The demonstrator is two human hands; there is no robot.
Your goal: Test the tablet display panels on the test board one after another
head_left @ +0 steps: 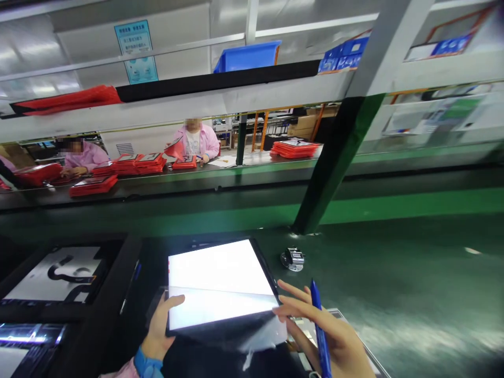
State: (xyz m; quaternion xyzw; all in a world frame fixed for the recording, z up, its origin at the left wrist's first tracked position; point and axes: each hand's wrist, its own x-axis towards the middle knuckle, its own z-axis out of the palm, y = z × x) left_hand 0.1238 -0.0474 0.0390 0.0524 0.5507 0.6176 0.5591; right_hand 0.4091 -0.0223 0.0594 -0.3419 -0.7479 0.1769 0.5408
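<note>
Held above the near side of the work surface, toward the left of centre: a lit rectangular panel (pixel 220 273), tilted, with clear film (pixel 268 333) hanging loose from its near right corner. Gripped at its left edge by the left hand (pixel 159 325), with thumb over the front and fingers curled beneath. Seen at the near right corner with fingers loosely spread: the right hand (pixel 340 336), carrying a blue pen (pixel 323 341) between fingers, with fingertips at the film; impossible to tell whether pinching it. Likely light, thin and stiff, with a slick face, easily smudged or cracked if flexed; best taken by opposite edges, clear of the bright face. Film probably limp and clingy, best lifted by a corner. Underneath, a glossy dark green table (pixel 394 273), with a small metal counter (pixel 294 259) just beyond the panel's right side and black trays (pixel 124 262) at left. Farther off, a slanting post (pixel 334 157), red stacks (pixel 294 151), two people in pink (pixel 202 139) (pixel 92 155) and a blue bin (pixel 248 56) up high.
</note>
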